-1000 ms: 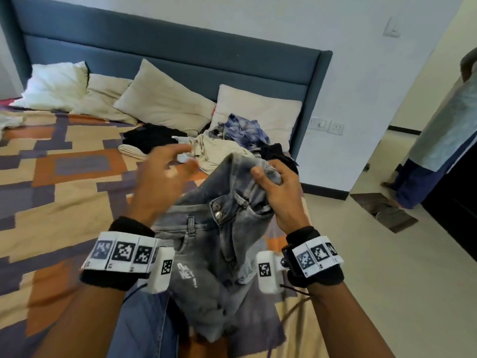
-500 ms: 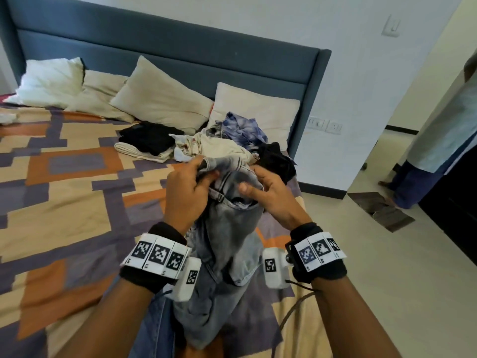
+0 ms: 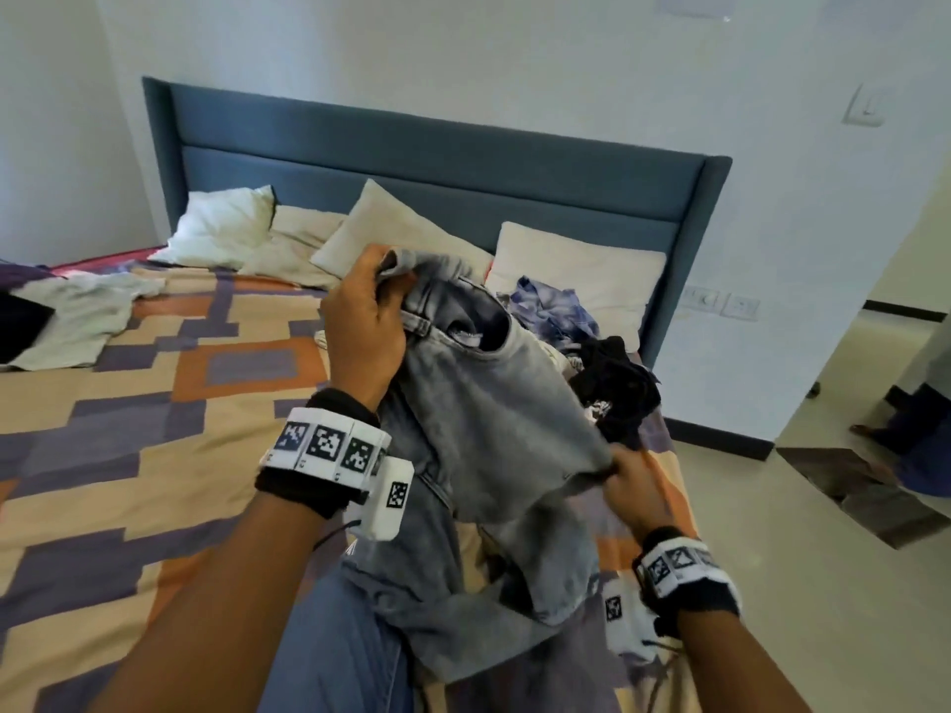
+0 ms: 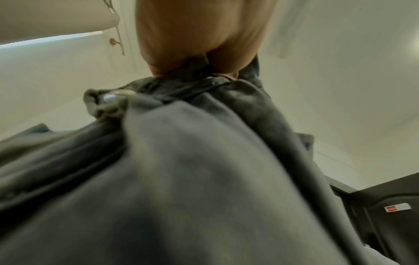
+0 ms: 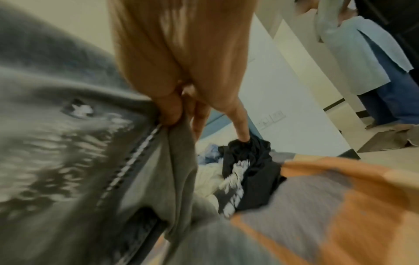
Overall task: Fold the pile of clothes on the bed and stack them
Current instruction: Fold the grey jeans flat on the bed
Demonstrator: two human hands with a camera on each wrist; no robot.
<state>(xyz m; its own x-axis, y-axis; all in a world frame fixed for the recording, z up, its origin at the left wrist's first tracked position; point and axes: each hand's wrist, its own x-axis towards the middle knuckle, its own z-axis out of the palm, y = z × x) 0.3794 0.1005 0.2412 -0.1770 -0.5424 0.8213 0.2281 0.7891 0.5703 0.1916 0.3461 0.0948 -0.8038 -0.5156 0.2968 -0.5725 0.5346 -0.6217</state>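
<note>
Jeans lifted higher, left hand at waistband, right hand pinching side

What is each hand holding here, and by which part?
Both hold the grey jeans: left hand grips the waistband, right hand pinches a lower edge.

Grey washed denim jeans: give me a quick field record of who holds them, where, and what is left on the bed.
item: grey washed denim jeans, unfolded
left hand: grips the waistband, raised
right hand: pinches a lower edge
hang: the rest droops to the patterned bedspread
unfolded pile: black garment, blue tie-dye garment
far left: pale grey garment, spread out
</note>
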